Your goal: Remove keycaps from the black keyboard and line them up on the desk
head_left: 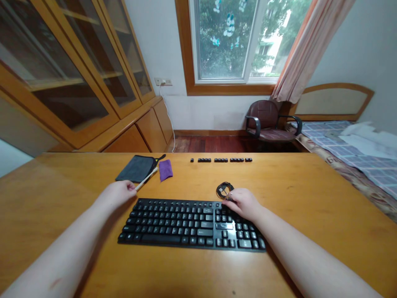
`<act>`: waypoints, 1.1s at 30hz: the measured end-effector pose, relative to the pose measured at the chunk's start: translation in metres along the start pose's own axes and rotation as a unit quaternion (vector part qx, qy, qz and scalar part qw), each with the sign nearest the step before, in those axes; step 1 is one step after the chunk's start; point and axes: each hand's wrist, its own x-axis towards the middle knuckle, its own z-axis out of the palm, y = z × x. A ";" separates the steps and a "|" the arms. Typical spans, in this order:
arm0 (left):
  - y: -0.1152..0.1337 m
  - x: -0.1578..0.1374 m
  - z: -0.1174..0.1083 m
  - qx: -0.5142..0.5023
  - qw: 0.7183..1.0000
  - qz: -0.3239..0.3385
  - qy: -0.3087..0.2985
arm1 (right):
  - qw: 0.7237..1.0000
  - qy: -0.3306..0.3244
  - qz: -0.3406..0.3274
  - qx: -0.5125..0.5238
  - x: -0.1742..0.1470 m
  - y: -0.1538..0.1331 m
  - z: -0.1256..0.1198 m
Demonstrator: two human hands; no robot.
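A black keyboard (180,221) lies in front of me, its F-key row running bare of caps along much of the top edge. My left hand (122,192), beyond its top left corner, pinches the near end of a slim pale brush (146,179). The brush points away to the right, its thicker tip by the purple cloth (166,170) and the dark grey pouch (135,167). My right hand (245,203) is closed at the keyboard's top right edge, thumb over the top and curled fingers at the back. Its fingertips are partly hidden. Just behind it lies the coiled black cable (221,190).
Several loose black keycaps (221,160) stand in small groups along the far edge of the wooden table (297,194). Beyond it are a maroon armchair (263,116), a bed (366,153) at right and a glass-door cabinet (77,128) at left.
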 end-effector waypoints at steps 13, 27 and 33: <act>-0.005 0.070 0.007 0.121 0.976 0.165 0.072 | 1.000 -0.001 0.003 0.007 -0.001 0.001 0.000; 0.012 0.076 0.002 0.006 0.991 0.086 0.103 | 1.000 0.010 -0.001 0.012 0.000 0.000 -0.001; 0.078 0.054 0.004 -0.037 0.974 0.224 -0.001 | 1.000 0.005 -0.003 0.005 -0.001 0.001 0.000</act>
